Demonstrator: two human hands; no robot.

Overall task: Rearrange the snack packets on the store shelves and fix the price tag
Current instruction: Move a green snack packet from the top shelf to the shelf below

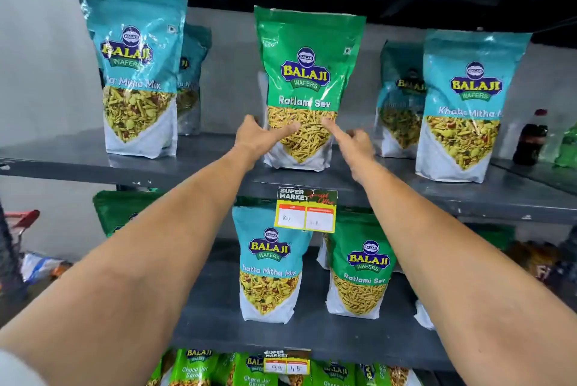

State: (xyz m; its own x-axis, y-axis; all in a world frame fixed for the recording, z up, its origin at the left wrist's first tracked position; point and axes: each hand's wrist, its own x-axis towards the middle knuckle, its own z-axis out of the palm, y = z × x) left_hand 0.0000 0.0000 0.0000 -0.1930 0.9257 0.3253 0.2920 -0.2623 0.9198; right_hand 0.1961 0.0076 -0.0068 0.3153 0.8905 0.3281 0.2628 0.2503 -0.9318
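A green Ratlami Sev packet (307,73) stands upright in the middle of the upper shelf (78,164). My left hand (259,136) touches its lower left front with fingers spread. My right hand (352,142) has its index finger against the packet's lower right front, the other fingers curled. Neither hand grips the packet. Teal Khatta Mitha Mix packets stand at the left (137,73) and the right (465,104) of the same shelf. A yellow and black price tag (306,211) hangs on the shelf's front edge, slightly tilted.
On the lower shelf (312,335) stand a teal mix packet (270,264) and a green sev packet (359,267). Below them is a second price tag (287,362) above green Chana Jor packets (193,368). A dark bottle (530,139) stands at the far right.
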